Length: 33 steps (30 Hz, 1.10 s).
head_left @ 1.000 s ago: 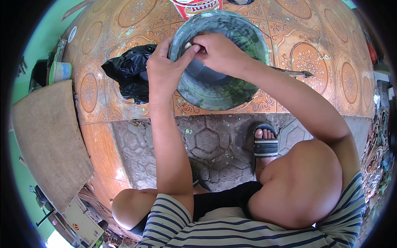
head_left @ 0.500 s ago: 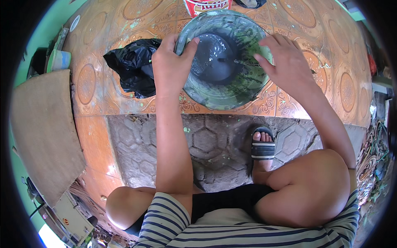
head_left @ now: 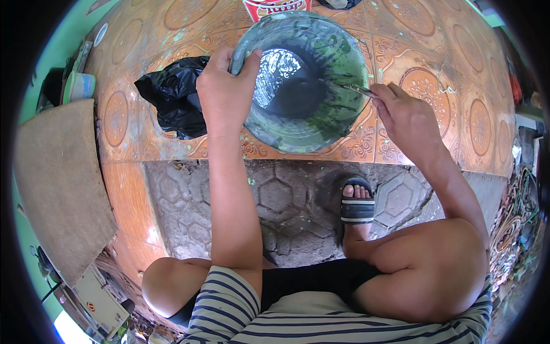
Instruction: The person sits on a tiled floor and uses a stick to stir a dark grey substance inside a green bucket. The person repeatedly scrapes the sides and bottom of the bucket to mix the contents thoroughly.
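Observation:
A round green basin (head_left: 316, 126), stained dark, sits on the orange tiles with murky grey liquid (head_left: 295, 92) in its bottom. My left hand (head_left: 226, 92) is closed over the basin's left rim, fingers curled round it. My right hand (head_left: 404, 117), just outside the right rim, grips the end of a thin dark stick (head_left: 358, 89), whose other end reaches over the rim into the basin. A crumpled black plastic bag (head_left: 172, 94) lies left of the basin, partly behind my left hand.
A red and white container (head_left: 275, 8) stands behind the basin, beside another dark bundle (head_left: 338, 3). A brown mat (head_left: 54, 183) and assorted clutter line the left side. The tiled step's edge runs above grey paving (head_left: 281, 195), where my sandalled foot (head_left: 357, 203) rests. More clutter lies at the right.
My right hand has moved from inside the basin's left part out to the right rim and has taken hold of the stick. My left hand stays at the rim.

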Each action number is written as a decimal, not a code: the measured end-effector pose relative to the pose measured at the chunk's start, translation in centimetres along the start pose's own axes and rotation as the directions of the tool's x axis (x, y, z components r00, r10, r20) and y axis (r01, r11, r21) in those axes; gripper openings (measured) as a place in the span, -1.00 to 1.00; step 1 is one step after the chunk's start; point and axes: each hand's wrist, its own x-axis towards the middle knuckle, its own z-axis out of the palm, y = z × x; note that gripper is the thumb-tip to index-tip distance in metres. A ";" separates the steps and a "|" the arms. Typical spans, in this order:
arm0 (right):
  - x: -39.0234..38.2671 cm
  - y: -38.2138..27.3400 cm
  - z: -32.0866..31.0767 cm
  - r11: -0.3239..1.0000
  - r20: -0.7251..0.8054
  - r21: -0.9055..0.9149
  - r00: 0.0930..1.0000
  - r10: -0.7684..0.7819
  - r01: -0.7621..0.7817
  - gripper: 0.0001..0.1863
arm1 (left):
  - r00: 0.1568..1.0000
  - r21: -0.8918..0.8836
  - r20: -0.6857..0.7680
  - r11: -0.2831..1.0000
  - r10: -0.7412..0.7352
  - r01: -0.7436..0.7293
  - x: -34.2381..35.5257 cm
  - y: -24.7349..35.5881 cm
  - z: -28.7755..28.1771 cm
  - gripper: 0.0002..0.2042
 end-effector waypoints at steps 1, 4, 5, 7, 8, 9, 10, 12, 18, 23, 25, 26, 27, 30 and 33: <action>-0.2 0.0 0.1 0.999 0.016 -0.045 0.999 -0.029 0.030 -0.77 | 1.000 0.013 -0.004 1.000 0.006 -0.006 0.0 0.3 0.1 -0.65; -1.1 -0.9 0.1 0.991 0.084 -0.078 0.992 -0.098 0.105 -0.51 | 1.000 0.031 -0.006 1.000 -0.006 0.007 -0.2 1.3 0.5 -0.64; -1.1 -0.9 0.1 0.992 0.080 -0.066 0.992 -0.100 0.105 -0.52 | 1.000 0.036 -0.005 0.999 -0.017 0.017 -0.2 1.6 0.5 -0.64; -1.1 -1.0 0.0 0.993 0.074 -0.043 0.992 -0.103 0.107 -0.54 | 0.999 0.033 -0.028 0.999 -0.023 0.024 -0.4 2.1 0.7 -0.63; -1.0 -0.9 0.1 0.993 0.051 -0.067 0.994 -0.096 0.099 -0.54 | 0.999 0.031 -0.040 0.999 -0.027 0.028 -0.5 2.3 0.8 -0.63; -0.7 -0.7 0.2 0.992 0.028 -0.091 0.996 -0.089 0.091 -0.54 | 0.999 0.032 -0.041 0.999 -0.032 0.033 -0.7 2.4 0.8 -0.63; -0.5 -0.6 0.3 0.990 0.002 -0.116 0.997 -0.081 0.081 -0.54 | 0.999 0.032 -0.042 0.999 -0.034 0.036 -0.6 2.3 0.7 -0.63; -0.7 -0.9 0.0 0.991 0.110 -0.100 0.991 -0.081 0.092 -0.55 | 0.998 0.031 -0.055 0.999 -0.018 0.020 -0.5 2.2 0.9 -0.62; -0.1 -1.0 0.4 0.993 0.027 -0.086 0.997 -0.075 0.077 -0.56 | 0.997 -0.005 -0.081 1.000 -0.017 0.016 -0.3 1.7 1.0 -0.62; -0.3 -1.2 0.2 0.990 0.116 -0.108 0.990 -0.078 0.091 -0.58 | 0.996 0.061 -0.088 0.998 0.020 -0.014 -0.4 2.0 1.2 -0.62; 0.0 -1.3 0.1 0.990 0.008 -0.106 0.996 -0.088 0.088 -0.59 | 0.998 0.040 -0.061 0.999 -0.002 0.005 -0.2 2.1 1.0 -0.62; 0.1 -1.1 0.2 0.989 0.030 -0.123 0.997 -0.074 0.077 -0.59 | 0.999 0.027 -0.046 1.000 -0.013 0.014 -0.2 2.2 1.1 -0.62; 0.0 -0.7 0.4 0.988 0.052 -0.141 0.997 -0.059 0.066 -0.59 | 0.999 0.014 -0.049 1.000 -0.011 0.012 -0.2 2.1 1.3 -0.62; 0.2 -0.9 0.5 0.993 0.088 -0.086 0.993 -0.074 0.082 -0.59 | 0.998 -0.003 -0.056 1.000 -0.009 0.009 -0.2 2.0 1.1 -0.63; 0.8 -0.9 0.6 0.993 0.028 -0.092 0.997 -0.071 0.073 -0.60 | 0.999 -0.027 -0.040 0.999 -0.027 0.026 -0.4 2.1 1.2 -0.64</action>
